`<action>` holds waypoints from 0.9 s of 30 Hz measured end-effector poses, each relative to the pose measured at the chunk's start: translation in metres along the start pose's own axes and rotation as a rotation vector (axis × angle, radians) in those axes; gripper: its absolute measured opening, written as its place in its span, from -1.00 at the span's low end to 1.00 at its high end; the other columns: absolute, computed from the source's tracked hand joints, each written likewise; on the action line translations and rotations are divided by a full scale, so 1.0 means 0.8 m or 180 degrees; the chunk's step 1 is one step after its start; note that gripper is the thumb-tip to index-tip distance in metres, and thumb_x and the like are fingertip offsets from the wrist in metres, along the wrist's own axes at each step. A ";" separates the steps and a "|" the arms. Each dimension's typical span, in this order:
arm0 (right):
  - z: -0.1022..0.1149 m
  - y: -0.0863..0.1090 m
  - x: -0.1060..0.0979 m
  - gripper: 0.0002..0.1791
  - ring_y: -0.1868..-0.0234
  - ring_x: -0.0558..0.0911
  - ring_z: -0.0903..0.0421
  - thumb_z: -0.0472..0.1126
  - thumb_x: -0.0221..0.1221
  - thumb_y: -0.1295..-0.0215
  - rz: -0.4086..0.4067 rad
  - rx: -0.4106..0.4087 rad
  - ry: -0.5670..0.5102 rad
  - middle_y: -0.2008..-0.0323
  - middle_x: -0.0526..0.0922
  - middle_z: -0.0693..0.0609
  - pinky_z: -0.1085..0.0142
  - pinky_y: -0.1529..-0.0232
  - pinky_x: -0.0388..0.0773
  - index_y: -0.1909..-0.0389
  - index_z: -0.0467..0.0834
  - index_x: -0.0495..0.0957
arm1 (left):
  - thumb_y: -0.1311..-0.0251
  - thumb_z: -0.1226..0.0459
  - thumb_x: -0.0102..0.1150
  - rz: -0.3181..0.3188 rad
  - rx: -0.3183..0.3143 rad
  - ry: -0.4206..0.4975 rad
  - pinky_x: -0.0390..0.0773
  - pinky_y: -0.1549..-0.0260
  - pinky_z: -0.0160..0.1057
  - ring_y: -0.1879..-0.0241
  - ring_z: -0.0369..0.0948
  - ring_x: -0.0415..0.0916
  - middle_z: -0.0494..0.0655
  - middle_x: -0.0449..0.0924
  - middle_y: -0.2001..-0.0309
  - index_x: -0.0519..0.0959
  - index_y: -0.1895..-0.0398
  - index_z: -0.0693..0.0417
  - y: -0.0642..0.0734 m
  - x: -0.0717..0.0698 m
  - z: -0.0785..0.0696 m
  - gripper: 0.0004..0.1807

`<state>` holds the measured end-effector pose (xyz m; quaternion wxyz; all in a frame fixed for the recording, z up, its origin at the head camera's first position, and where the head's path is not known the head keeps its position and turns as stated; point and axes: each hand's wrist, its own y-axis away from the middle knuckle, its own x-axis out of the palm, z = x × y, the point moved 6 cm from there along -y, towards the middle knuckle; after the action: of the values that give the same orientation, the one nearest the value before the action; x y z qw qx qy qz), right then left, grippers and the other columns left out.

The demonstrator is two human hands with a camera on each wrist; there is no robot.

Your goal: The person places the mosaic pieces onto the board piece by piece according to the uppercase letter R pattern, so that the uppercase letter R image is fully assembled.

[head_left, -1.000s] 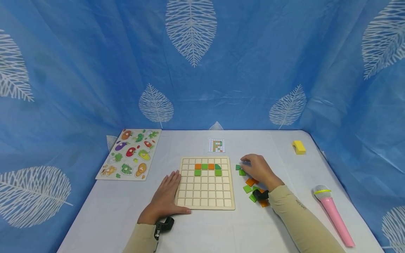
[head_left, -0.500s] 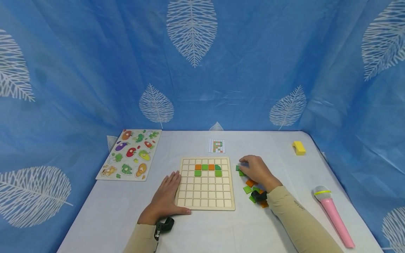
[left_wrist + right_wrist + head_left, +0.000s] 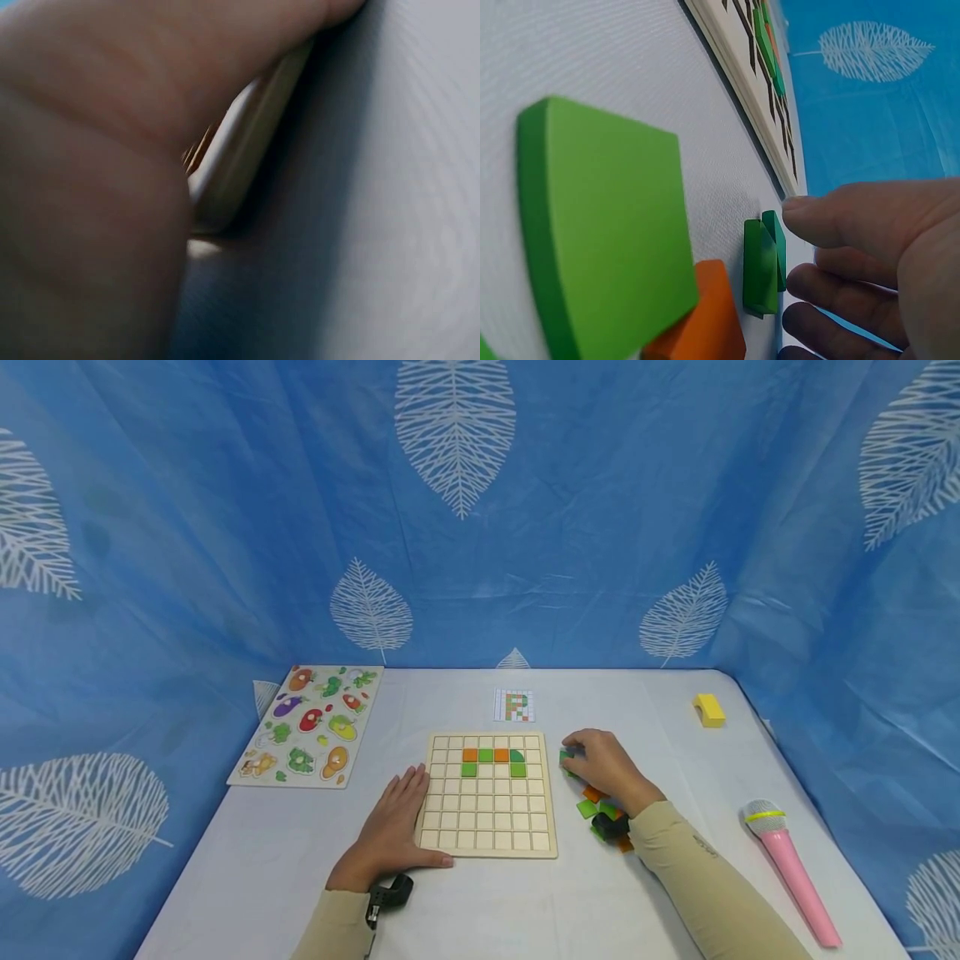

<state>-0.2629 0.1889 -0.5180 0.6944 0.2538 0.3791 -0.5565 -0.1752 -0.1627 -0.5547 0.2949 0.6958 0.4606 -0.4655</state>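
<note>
A square wooden grid board [image 3: 483,821] lies mid-table, with orange tiles [image 3: 501,755], light green tiles [image 3: 468,769] and one dark green rounded tile [image 3: 517,756] set in its upper cells. My left hand [image 3: 392,831] rests against its left edge, fingers straight, thumb along the front corner. Right of the board, my right hand [image 3: 603,764] reaches down to a dark green tile [image 3: 776,244] and a light green tile [image 3: 760,270]. In the right wrist view its thumb and fingers are apart, right beside these two tiles, with nothing pinched between them.
Several loose green and orange tiles [image 3: 587,810] lie under my right wrist. A small pattern card [image 3: 513,705] sits behind the board. At the left is a vegetable puzzle board [image 3: 315,727]; at the right are a yellow arch block [image 3: 708,711] and a pink toy microphone [image 3: 795,877].
My right hand has shifted slightly left, over the dark green and light green tiles, and now covers more of them. The left hand and the board have stayed put.
</note>
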 end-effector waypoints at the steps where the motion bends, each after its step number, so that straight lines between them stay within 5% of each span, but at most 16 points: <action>1: 0.001 0.000 0.000 -0.64 -0.11 0.68 -0.14 -0.22 0.47 -0.29 0.0007 0.0004 -0.0006 -0.03 0.73 -0.14 -0.08 -0.18 0.59 -0.05 -0.29 0.74 | 0.34 -0.63 0.35 0.0009 -0.0001 0.0007 -0.15 -0.56 0.07 -0.65 0.01 -0.21 0.12 -0.03 -0.67 0.05 -0.67 0.29 0.000 -0.001 0.000 0.65; 27: 0.003 -0.002 0.002 -0.63 -0.15 0.66 -0.14 -0.27 0.49 -0.27 0.0063 0.0036 0.0041 -0.06 0.72 -0.13 -0.09 -0.23 0.57 -0.07 -0.29 0.73 | 0.35 -0.65 0.34 -0.0009 0.0017 -0.0013 -0.15 -0.56 0.08 -0.65 0.01 -0.21 0.13 -0.03 -0.66 0.04 -0.68 0.29 0.000 0.000 0.001 0.66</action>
<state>-0.2636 0.1857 -0.5182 0.6960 0.2650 0.3778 -0.5501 -0.1752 -0.1632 -0.5549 0.2934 0.6951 0.4597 -0.4685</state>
